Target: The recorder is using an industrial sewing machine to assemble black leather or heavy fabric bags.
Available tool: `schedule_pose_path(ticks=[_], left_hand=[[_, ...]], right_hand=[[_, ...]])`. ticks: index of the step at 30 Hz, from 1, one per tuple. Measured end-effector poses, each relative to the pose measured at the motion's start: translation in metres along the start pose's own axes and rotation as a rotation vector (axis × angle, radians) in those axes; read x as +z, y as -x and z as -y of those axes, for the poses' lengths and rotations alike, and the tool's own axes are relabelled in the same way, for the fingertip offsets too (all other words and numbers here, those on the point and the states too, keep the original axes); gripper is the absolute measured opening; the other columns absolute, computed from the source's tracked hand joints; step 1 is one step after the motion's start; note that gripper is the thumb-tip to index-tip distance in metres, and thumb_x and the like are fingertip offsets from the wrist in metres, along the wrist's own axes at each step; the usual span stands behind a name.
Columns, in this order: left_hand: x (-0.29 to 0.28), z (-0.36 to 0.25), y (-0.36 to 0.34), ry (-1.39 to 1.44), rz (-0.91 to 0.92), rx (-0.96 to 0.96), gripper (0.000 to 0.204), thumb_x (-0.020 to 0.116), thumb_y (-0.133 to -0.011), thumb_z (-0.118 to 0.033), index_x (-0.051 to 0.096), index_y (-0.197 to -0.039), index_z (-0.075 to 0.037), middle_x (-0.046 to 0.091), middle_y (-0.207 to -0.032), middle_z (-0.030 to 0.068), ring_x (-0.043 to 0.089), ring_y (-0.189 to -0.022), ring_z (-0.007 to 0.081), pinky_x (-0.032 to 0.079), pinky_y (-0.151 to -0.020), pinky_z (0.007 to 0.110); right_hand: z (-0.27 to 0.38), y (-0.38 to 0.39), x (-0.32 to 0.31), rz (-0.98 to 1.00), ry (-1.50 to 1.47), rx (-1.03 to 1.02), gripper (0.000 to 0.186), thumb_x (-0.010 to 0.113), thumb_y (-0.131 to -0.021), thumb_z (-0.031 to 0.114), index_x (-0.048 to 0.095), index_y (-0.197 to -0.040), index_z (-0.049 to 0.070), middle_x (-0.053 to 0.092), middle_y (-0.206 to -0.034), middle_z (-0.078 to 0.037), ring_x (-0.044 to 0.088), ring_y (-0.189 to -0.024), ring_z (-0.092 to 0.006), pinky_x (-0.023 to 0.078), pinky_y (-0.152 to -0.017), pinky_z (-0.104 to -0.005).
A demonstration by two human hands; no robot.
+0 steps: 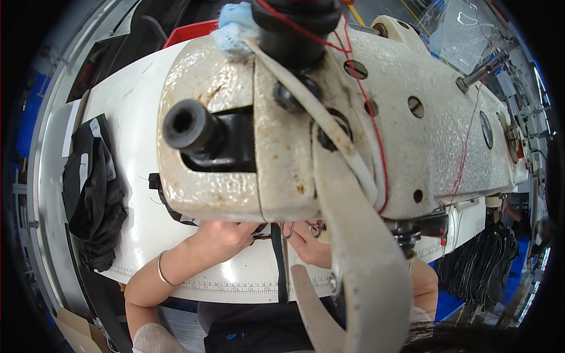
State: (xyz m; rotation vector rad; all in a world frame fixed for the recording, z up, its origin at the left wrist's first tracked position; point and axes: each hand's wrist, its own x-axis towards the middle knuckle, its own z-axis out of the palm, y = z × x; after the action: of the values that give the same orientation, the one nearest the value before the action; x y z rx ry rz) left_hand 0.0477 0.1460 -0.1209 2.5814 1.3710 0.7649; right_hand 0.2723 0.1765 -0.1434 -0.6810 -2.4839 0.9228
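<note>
An off-white industrial sewing machine (206, 188) fills the middle of the view, with red thread running over it. Below its head, my left hand (226, 241) has curled fingers beside black material, their tips partly hidden, so what they hold is unclear. My right hand (309, 247) is near small metal loops (288, 230), its fingers largely hidden by the machine and its pale curved lever (371, 282). A black zipper tape (282, 270) with metal teeth runs between my hands down over the ruler-marked front edge of the white table (126, 176).
Dark fabric pieces (88, 194) lie at the table's left. A pile of black pieces (477, 265) sits at the lower right by blue bins. A red tray (182, 32) is behind the machine. At the far right, another person's arm (515, 215) is partly visible.
</note>
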Motion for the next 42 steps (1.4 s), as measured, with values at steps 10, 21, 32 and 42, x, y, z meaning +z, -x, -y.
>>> schedule_pose_path(ticks=[10, 21, 32, 42], left_hand=[[-0.002, -0.003, -0.007, 0.003, -0.017, 0.02, 0.043, 0.066, -0.052, 0.003, 0.071, -0.094, -0.006, 0.066, -0.091, 0.0102, 0.064, -0.084, 0.0278, 0.052, -0.074, 0.04], [0.002, -0.009, -0.007, -0.039, 0.01, 0.069, 0.032, 0.063, -0.059, -0.004, 0.07, -0.09, -0.001, 0.063, -0.088, 0.0128, 0.063, -0.083, 0.0284, 0.052, -0.072, 0.039], [-0.006, -0.02, -0.01, -0.137, 0.024, 0.104, 0.034, 0.062, -0.061, -0.006, 0.067, -0.092, 0.005, 0.06, -0.1, 0.0103, 0.059, -0.087, 0.0247, 0.051, -0.067, 0.031], [0.01, -0.002, -0.017, -0.132, -0.073, 0.082, 0.027, 0.062, -0.062, -0.006, 0.066, -0.088, 0.002, 0.062, -0.099, 0.0173, 0.061, -0.091, 0.0351, 0.049, -0.079, 0.045]], right_hand=[[-0.013, 0.009, 0.008, 0.088, 0.551, -0.306, 0.027, 0.059, -0.076, 0.008, 0.061, -0.101, -0.003, 0.058, -0.086, -0.009, 0.059, -0.081, -0.0193, 0.048, -0.072, -0.0312], [-0.001, 0.001, 0.001, -0.002, -0.58, 0.199, 0.027, 0.055, -0.084, 0.011, 0.062, -0.104, -0.007, 0.057, -0.087, -0.006, 0.057, -0.081, -0.0172, 0.047, -0.068, -0.025], [0.029, -0.014, -0.034, -0.1, 0.798, -0.352, 0.036, 0.057, -0.075, 0.019, 0.063, -0.109, 0.01, 0.06, -0.112, -0.003, 0.057, -0.106, -0.0169, 0.042, -0.086, -0.0477], [0.028, -0.025, -0.041, -0.162, 0.81, -0.245, 0.022, 0.057, -0.076, 0.015, 0.067, -0.095, 0.016, 0.065, -0.091, 0.001, 0.064, -0.08, -0.0125, 0.049, -0.069, -0.043]])
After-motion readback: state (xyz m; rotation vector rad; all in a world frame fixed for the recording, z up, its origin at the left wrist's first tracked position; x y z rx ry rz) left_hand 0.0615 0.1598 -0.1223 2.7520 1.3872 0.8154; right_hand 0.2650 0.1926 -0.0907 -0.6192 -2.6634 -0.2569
